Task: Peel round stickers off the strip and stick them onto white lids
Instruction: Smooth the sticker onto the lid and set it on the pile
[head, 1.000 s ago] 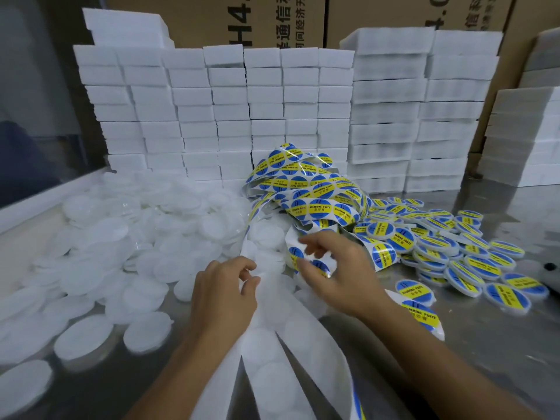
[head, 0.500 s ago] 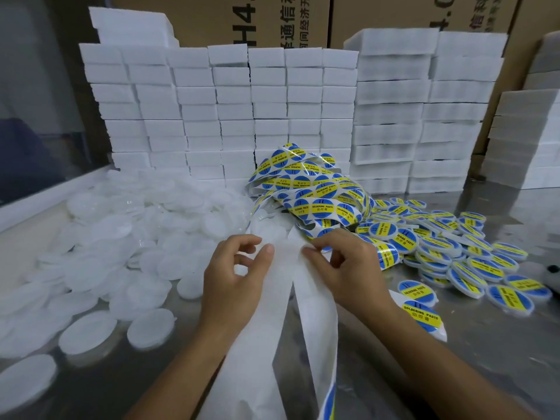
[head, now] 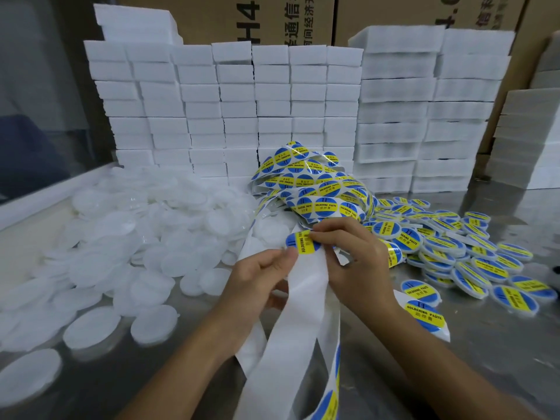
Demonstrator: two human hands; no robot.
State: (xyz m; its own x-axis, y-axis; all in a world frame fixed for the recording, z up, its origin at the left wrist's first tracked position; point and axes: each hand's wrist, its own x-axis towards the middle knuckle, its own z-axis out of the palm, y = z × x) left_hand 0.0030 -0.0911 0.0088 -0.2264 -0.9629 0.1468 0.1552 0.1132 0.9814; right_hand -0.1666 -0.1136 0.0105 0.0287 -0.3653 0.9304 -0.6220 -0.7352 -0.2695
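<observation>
Pictured from above, over a steel table (head: 500, 344): right hand (head: 354, 262) pinching a round blue-and-yellow sticker (head: 301, 242) marked "SOLDERING PASTE" at its upper right edge, fingertips covering part of the print. Left hand (head: 257, 283) gripping the white backing strip (head: 306, 286) just below the sticker, thumb pressed on the paper, remaining fingers curled behind the strip and out of sight. Hard to tell how much of the sticker remains attached to the backing. Strip trailing down between the forearms and cut off at the bottom edge, with more stickers partly showing on its folded underside. Behind the hands, a tangled heap of unpeeled sticker strip (head: 315, 186), glossy and crumpled. To the left, a large pile of plain white lids (head: 145, 237), blurred into one another and uncountable. To the right, labelled lids (head: 448, 250) scattered and overlapping, several clipped by the frame's edge. At the back, stacked white boxes (head: 272, 110) and brown cartons (head: 278, 19) with printing only partly visible.
</observation>
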